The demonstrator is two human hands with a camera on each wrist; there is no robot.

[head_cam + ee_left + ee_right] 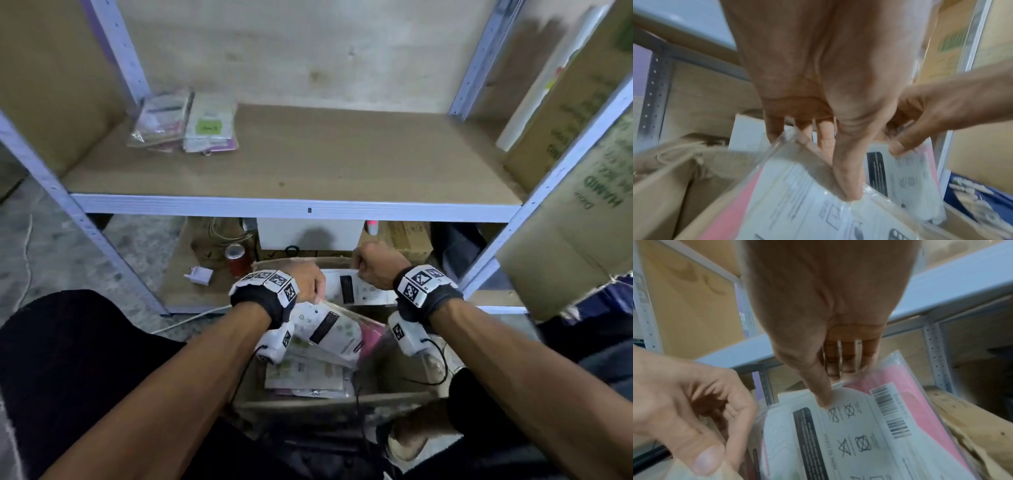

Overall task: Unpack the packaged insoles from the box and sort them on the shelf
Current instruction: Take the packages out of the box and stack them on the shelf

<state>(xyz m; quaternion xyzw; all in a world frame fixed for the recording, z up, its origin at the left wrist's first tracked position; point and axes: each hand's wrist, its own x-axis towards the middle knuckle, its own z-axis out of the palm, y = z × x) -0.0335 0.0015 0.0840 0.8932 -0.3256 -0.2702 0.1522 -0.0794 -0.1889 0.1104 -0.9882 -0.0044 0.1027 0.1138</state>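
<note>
On the shelf: a few packaged insoles [183, 120] are already lying at the back left of the shelf [308, 207].
Left hand [305, 279]: pinching the top edge of one packet [330, 330] over the box [329, 404].
Right hand [375, 263]: pinching a second packet [359, 287].
Remaining: more packets are waiting in the box; sorting looks barely begun.

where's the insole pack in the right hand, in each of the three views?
Head: the pack stands upright over the box, lower centre, top edge pinched by the right hand.
Left wrist: the pack is right of centre, the right hand pinching its top.
Right wrist: the pack fills the lower centre, under the right hand.
Shared landmark: the black strip on its label.
</note>
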